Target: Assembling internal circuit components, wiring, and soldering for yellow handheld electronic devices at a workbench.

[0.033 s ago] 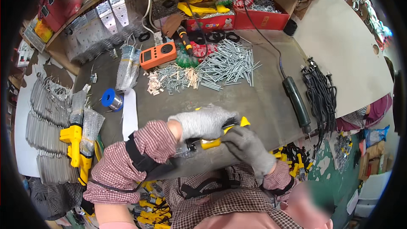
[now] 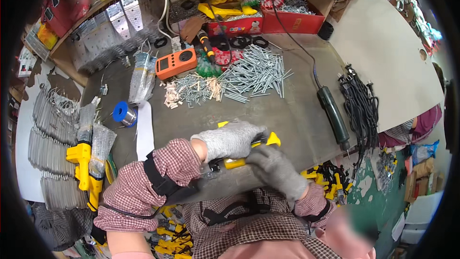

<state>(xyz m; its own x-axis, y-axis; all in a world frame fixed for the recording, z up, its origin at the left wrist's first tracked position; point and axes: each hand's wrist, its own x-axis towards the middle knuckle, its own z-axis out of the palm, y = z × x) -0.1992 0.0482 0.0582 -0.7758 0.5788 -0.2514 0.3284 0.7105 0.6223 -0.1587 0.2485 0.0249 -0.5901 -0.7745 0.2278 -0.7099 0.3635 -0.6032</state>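
Note:
My left hand (image 2: 227,140), in a pale knitted glove, is closed over a yellow plastic tool housing (image 2: 273,139) near the table's front edge. Most of the housing is hidden under both gloves; yellow parts stick out above, below and to the right. My right hand (image 2: 275,168), in a darker grey glove, presses its bent fingers against the housing's near side, and what lies under those fingertips cannot be seen. A small black part with clear plastic (image 2: 213,167) shows just left of the housing's lower end.
Behind my hands lie a heap of metal pins (image 2: 254,74), small connectors (image 2: 189,88) and an orange meter (image 2: 176,63). A dark electric screwdriver (image 2: 333,117) and black cords (image 2: 359,110) are on the right. Solder (image 2: 125,114), yellow tools (image 2: 82,163) and stacked clear-wrapped plates (image 2: 52,153) stand left.
My right hand has shifted slightly left and its fingers lie further over the housing. The housing's yellow right end has turned and shows more. The whole view has slid slightly.

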